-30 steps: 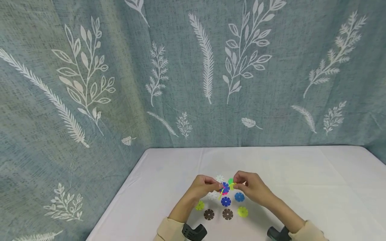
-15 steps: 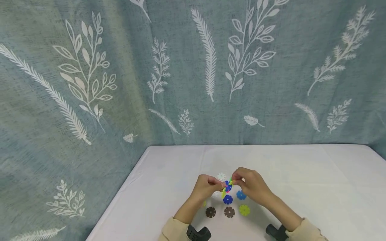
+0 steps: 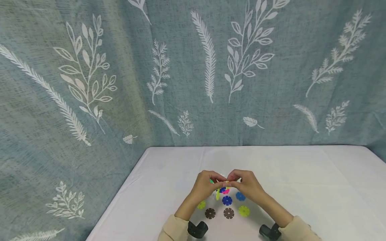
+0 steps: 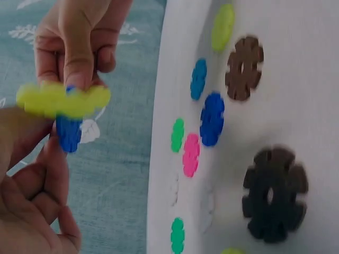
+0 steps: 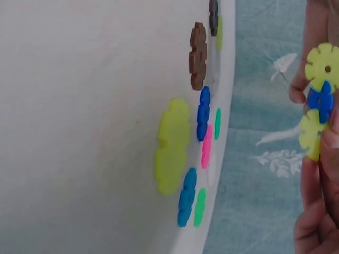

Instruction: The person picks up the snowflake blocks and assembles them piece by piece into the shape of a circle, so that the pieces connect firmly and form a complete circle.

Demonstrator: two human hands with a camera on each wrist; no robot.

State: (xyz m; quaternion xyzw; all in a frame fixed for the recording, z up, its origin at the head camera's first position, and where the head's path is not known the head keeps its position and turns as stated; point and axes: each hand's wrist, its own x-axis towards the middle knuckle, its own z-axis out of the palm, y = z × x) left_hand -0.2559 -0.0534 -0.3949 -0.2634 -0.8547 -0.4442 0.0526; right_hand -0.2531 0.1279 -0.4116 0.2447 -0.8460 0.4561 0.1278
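Note:
Both hands meet above the table, holding notched plastic discs joined together. My left hand (image 3: 206,184) pinches the blue disc (image 4: 69,135), which has a yellow disc (image 4: 58,100) across it. From the other side, my right hand (image 3: 245,182) pinches the same piece, its thumb against the discs. In the right wrist view the blue disc (image 5: 321,100) sits between an upper yellow disc (image 5: 320,66) and a lower yellow disc (image 5: 310,135), partly hidden by fingers. How deep the slots mesh cannot be told.
Below the hands, loose notched discs lie on the white table (image 3: 301,187): two brown discs (image 3: 228,213), a dark blue disc (image 3: 227,200), a lighter blue disc (image 3: 240,196), a pink disc (image 4: 191,155), and several yellow, green and white discs. A patterned curtain (image 3: 187,73) hangs behind.
My right hand has moved left with its yellow disc until the fingertips of both hands meet. The left hand has turned the blue disc, now mostly hidden in the head view.

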